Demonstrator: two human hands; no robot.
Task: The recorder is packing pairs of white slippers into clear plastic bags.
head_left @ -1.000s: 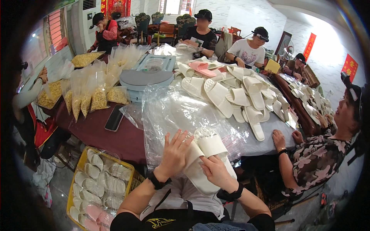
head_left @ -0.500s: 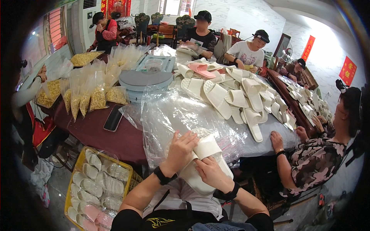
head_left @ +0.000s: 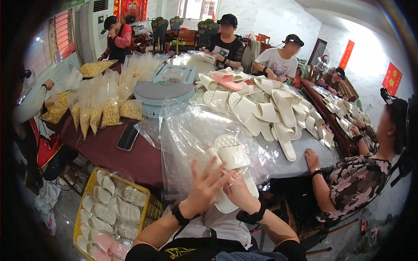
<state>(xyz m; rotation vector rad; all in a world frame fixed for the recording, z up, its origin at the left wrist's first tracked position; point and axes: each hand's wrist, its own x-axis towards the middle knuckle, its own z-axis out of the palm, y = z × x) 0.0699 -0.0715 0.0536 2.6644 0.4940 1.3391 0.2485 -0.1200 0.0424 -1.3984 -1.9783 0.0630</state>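
A pair of white slide slippers (head_left: 235, 157) lies in front of me at the table's near edge, on a clear plastic bag (head_left: 187, 126). Beside the slippers' left side, my left hand (head_left: 204, 186) is open, its fingers spread and slightly blurred. My right hand (head_left: 241, 191) is closed on the slippers near their middle, with its fingertips partly hidden by the straps and the left hand. The slippers' near ends stick out over my lap.
A heap of white slippers (head_left: 257, 114) with a pink slipper (head_left: 226, 80) covers the table's right. Left are a phone (head_left: 128, 135), filled clear bags (head_left: 111, 111) and a grey-blue round container (head_left: 164, 90). A yellow crate (head_left: 90, 185) holds wrapped slippers. A co-worker (head_left: 352, 178) sits at right.
My left hand has come off the slippers' strap and spread its fingers. The slippers have slid slightly away from me onto the bag. My right hand has moved slightly forward with them.
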